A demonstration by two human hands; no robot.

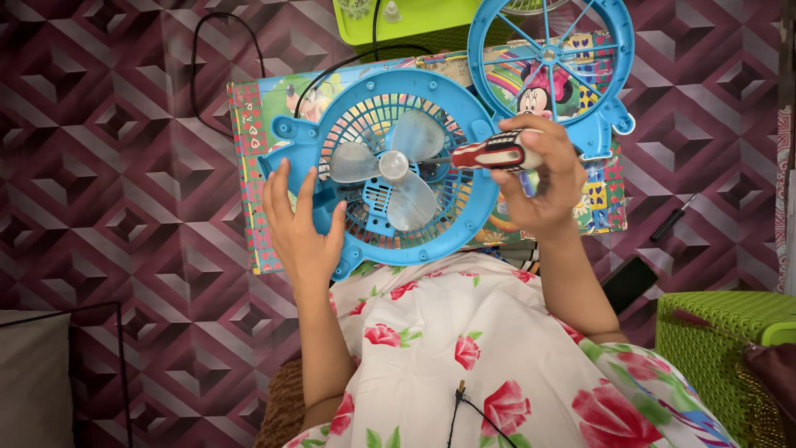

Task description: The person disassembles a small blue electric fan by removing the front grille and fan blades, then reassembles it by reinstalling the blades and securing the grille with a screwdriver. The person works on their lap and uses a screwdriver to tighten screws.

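A blue plastic fan body [464, 217] with a grille and a clear three-blade propeller [392, 168] lies on a colourful cartoon-printed box [257, 124]. My left hand [300, 224] grips the fan's left rim, fingers spread over it. My right hand [541, 178] holds a screwdriver [496, 153] with a red, black and white handle, its shaft pointing left toward the propeller hub. The detached blue front guard [613, 75] with thin spokes rests at the upper right, partly over the box.
A black cable [217, 18] runs from the fan to the upper left. A second small screwdriver [673, 217] and a dark phone [630, 282] lie on the patterned mat at right. A green woven basket [721, 332] stands at lower right, a green object [414, 21] at top.
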